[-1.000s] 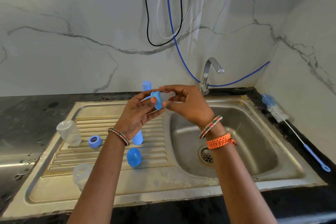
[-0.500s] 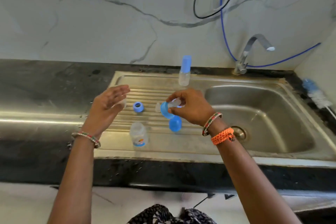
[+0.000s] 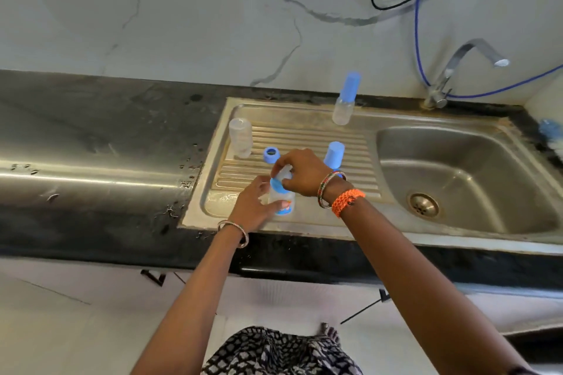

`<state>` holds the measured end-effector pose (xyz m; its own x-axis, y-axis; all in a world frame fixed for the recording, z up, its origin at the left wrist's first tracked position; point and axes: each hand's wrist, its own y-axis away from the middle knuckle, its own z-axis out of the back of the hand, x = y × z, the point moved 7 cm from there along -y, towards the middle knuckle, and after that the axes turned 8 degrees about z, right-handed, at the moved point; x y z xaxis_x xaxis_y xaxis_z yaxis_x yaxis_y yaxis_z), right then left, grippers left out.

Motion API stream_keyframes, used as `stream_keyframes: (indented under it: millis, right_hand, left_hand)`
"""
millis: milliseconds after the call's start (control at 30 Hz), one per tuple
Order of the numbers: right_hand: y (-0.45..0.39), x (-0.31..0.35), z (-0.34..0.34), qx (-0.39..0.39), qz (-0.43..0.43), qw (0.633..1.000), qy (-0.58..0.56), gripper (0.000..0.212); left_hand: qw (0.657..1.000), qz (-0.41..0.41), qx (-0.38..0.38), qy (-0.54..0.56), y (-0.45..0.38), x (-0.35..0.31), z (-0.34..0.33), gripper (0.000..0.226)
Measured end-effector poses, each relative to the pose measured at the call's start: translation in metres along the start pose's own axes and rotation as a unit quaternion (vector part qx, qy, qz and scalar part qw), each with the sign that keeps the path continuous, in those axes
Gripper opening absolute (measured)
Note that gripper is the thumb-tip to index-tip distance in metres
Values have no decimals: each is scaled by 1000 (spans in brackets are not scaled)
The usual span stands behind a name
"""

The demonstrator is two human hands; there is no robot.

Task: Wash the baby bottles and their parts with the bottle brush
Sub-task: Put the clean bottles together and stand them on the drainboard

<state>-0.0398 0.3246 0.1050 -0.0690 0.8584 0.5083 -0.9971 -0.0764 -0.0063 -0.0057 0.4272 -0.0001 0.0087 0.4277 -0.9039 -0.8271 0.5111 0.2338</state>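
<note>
A clear baby bottle (image 3: 282,203) stands near the front of the steel drainboard (image 3: 304,137). My left hand (image 3: 254,207) wraps its body. My right hand (image 3: 300,172) holds a blue ring with a clear teat (image 3: 278,184) on the bottle's mouth. An open clear bottle (image 3: 240,137) stands at the drainboard's left. A blue ring (image 3: 271,155) lies beside it. A blue cap (image 3: 333,155) stands behind my right wrist. A capped bottle (image 3: 345,99) stands at the back. The bottle brush (image 3: 550,134) shows only its blue and white head at the right edge.
The sink basin (image 3: 457,167) with its drain lies to the right, under the tap (image 3: 457,70). Dark wet countertop (image 3: 106,137) stretches to the left. Blue and black hoses (image 3: 419,15) hang on the marble wall.
The view has dropped lower. My left hand came from the left onto the front bottle. My right hand brought the blue ring with teat down onto that bottle's mouth.
</note>
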Motion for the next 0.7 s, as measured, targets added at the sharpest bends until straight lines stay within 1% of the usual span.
stream_keyframes:
  millis: [100,133,200,267,300,333,400,433,467,533,600,633,667,700]
  right_hand:
    - [-2,-1,-5,37,-4,999,27,33]
    - [-4,-1,-3,35,3,999,31,34]
    - [-7,3,13,3,21,999,27,34]
    - [-11,4,40,-26,23,999,-3,40]
    - [-12,4,55,-31,17,998,-53,45]
    - [-12,4,69,-34,11,991,-128,49]
    - [-10,7,86,-26,14,959,-283,50]
    - [-9,9,92,-25,17,942,-334,49]
    - [-9,10,92,-30,21,923,-384,47]
    - [-10,11,93,-68,26,881,-468,42]
    - [-13,9,91,-119,15,856,-503,41]
    - [-13,10,89,-147,0,853,-500,35]
    - [-13,10,87,-178,-25,852,-491,34]
    - [-13,9,85,-211,-57,859,-463,37]
  left_hand:
    - [1000,-3,-6,23,-3,-1,1,60]
    - [999,-11,-9,36,-1,-5,2,61]
    - [995,-30,-3,99,0,-17,6,62]
    - [981,-46,19,186,2,-33,12,66]
    - [972,-61,43,224,4,-45,15,64]
    - [959,-80,77,261,8,-60,17,58]
    - [933,-103,131,319,14,-92,21,36]
    - [925,-103,135,339,17,-108,24,27]
    - [921,-99,131,352,19,-120,27,25]
    - [928,-117,91,341,21,-140,33,22]
    - [953,-159,-2,257,21,-151,41,14]
    - [961,-178,-57,206,22,-153,46,16]
    - [962,-190,-113,160,23,-154,50,26]
    - [959,-198,-161,122,25,-154,53,39]
